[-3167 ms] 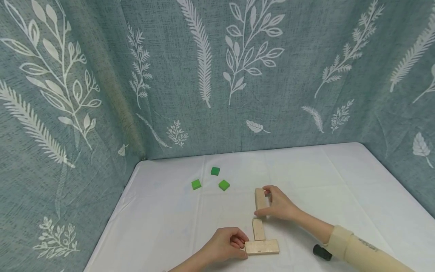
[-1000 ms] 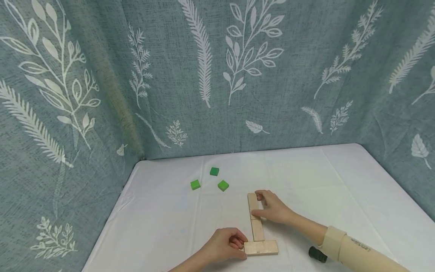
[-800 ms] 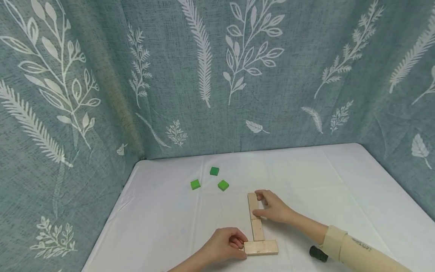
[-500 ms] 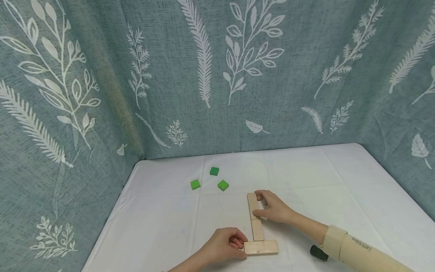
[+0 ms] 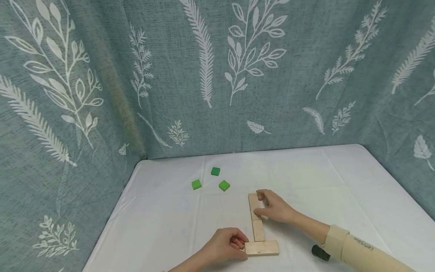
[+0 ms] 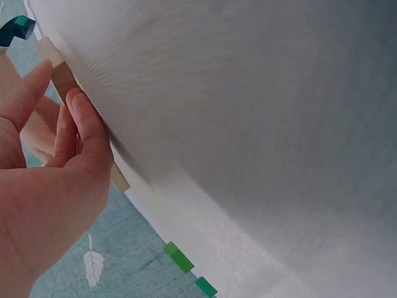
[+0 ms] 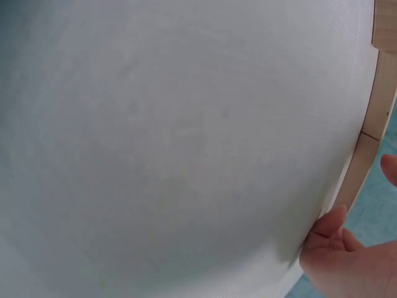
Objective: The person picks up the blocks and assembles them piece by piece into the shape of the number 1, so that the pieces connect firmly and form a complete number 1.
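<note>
Several flat wooden blocks form an upside-down T on the white table. The crosswise block (image 5: 261, 248) lies at the near end, and my left hand (image 5: 225, 243) pinches its left end between thumb and fingers. Behind its middle, a short block (image 5: 258, 230) points away from me. A far block (image 5: 253, 206) continues that line, its end against the short one. My right hand (image 5: 275, 207) lies beside the far block, with curled fingers touching its right side. In the right wrist view, the thumb (image 7: 389, 167) is just above the wood, apart from it.
Three small green blocks lie farther back: a dark green one (image 5: 215, 171), a light green one (image 5: 196, 184) and another light green one (image 5: 224, 185). A dark cylindrical thing (image 5: 320, 252) lies by the right sleeve. A patterned blue-green curtain (image 5: 217, 124) surrounds the table.
Since the oldest frame, my right hand has brought the far block left and nearer, onto the short block's end. Over the last second hands and blocks look still; the head view shifts slightly.
</note>
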### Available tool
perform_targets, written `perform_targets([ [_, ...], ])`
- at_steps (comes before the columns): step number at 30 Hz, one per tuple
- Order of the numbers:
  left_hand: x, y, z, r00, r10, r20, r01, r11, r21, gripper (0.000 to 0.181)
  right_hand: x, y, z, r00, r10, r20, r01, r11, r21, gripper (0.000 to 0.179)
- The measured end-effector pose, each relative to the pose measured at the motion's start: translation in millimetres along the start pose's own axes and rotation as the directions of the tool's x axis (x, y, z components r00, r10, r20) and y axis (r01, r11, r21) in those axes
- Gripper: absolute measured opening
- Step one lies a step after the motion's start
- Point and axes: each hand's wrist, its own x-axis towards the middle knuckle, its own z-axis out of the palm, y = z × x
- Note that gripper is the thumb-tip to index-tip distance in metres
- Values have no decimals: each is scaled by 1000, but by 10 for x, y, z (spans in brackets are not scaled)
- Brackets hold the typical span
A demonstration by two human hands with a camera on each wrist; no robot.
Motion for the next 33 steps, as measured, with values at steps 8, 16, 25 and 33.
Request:
perform_targets([
  [8, -4, 3, -13, 1000, -10, 5, 10, 1000, 3, 27, 123, -16, -30, 997, -13, -72, 13, 1000, 1, 47],
  [16, 4, -27, -4, 1000, -5, 0, 5, 1000, -6, 27, 288, -58, -52, 994, -60, -94, 68, 995, 77, 36],
  [25, 7, -34, 6, 1000, -11, -10, 10, 1000, -21, 28, 526, -103, -42, 996, -35, -77, 46, 989, 139, 31],
  [33, 0, -24, -4, 1000, -6, -1, 6, 1000, -14, 27, 720, -154, -14, 998, -42, -45, 47, 992, 119, 31],
])
